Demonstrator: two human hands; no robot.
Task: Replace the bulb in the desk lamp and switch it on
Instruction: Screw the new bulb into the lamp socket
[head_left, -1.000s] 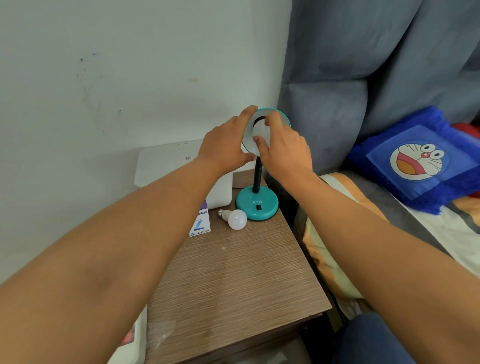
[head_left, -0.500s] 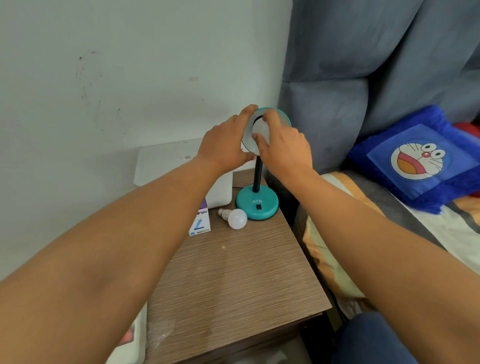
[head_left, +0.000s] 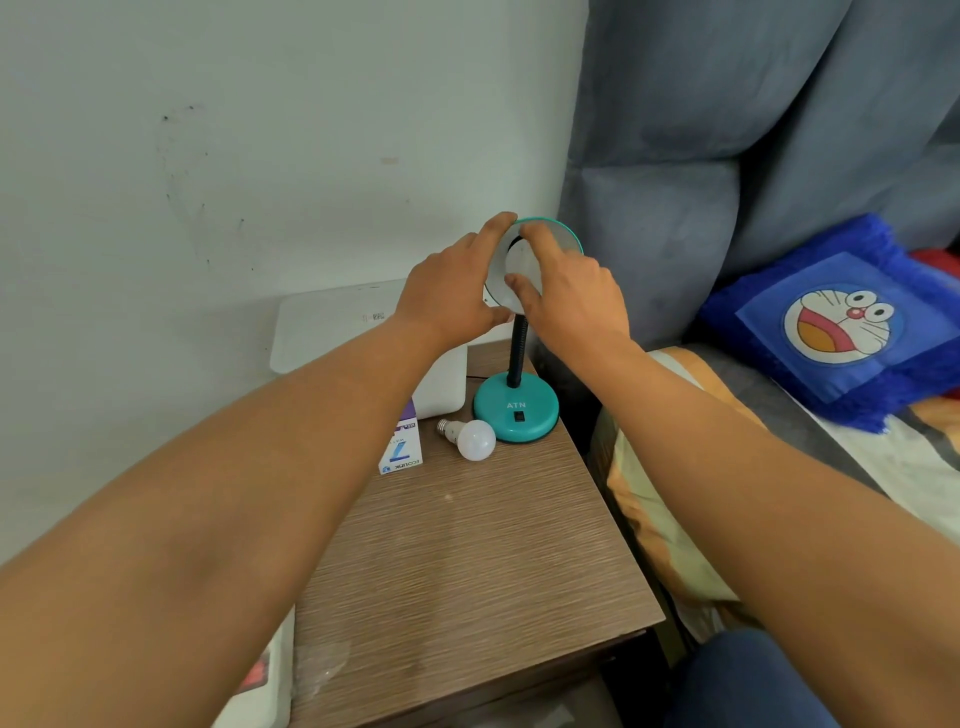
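A teal desk lamp with a round base (head_left: 516, 410) and black flexible neck (head_left: 517, 349) stands at the back of the wooden bedside table (head_left: 467, 561). Its shade (head_left: 563, 235) faces me. My left hand (head_left: 451, 291) grips the shade's left rim. My right hand (head_left: 571, 301) has its fingers closed on the white bulb (head_left: 519, 262) inside the shade. A second white bulb (head_left: 470, 438) lies loose on the table beside the lamp base, with a small bulb box (head_left: 400, 451) to its left. The black rocker switch (head_left: 518, 415) sits on the base's front.
A white flat device (head_left: 332, 327) leans against the wall behind the lamp. A grey padded headboard (head_left: 701, 156) and a bed with a blue cartoon cushion (head_left: 841, 322) lie to the right. A white object (head_left: 265, 680) sits at the table's lower left.
My right hand has shifted slightly on the bulb in the shade, thumb now lower. My left hand stays on the shade rim. Nothing else moved.
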